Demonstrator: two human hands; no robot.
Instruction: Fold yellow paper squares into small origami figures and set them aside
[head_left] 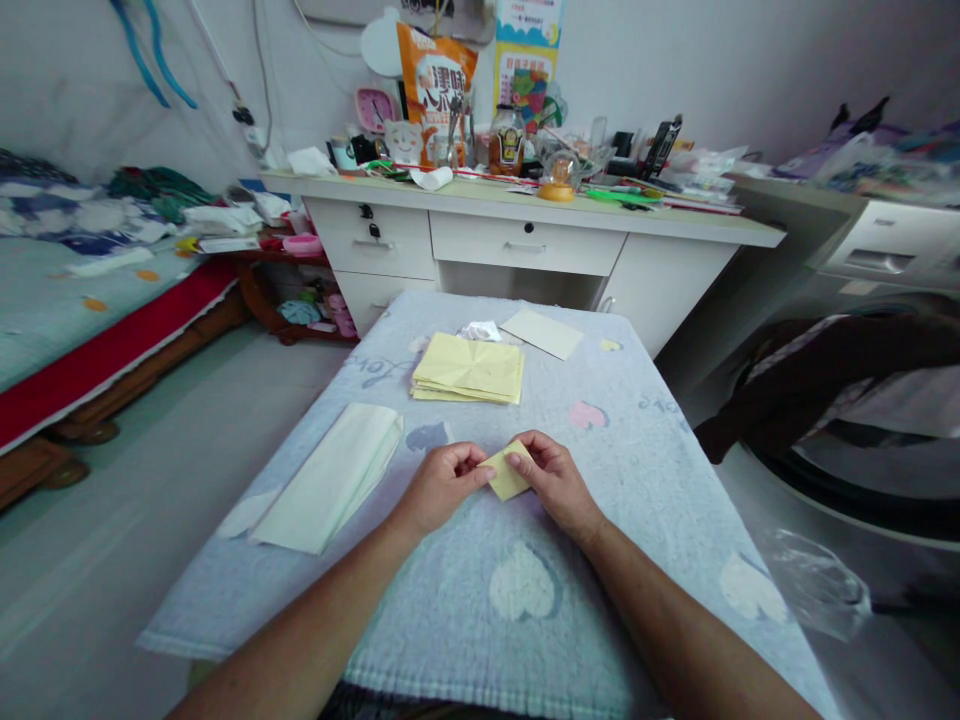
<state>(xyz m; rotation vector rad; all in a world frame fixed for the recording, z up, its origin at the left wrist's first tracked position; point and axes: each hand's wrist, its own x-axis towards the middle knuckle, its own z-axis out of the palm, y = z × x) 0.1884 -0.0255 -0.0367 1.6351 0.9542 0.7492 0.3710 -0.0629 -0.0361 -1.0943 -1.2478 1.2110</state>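
A small folded piece of yellow paper (509, 480) is held up between my two hands, over the middle of the cloth-covered table. My left hand (450, 482) pinches its left corner between thumb and fingers. On the other side my right hand (553, 475) grips it, the thumb lying across its face and the fingers behind. Beyond the hands lies a stack of creased yellow paper sheets (469, 366). To the left rests a folded bundle of pale green paper (330, 480).
The table wears a blue heart-patterned cloth (630, 560). At its far end are a pale card (543, 332) and crumpled white paper (481, 331). A cluttered white desk (525, 245) stands behind, a bed (97, 320) to the left, a washing machine (885, 260) to the right.
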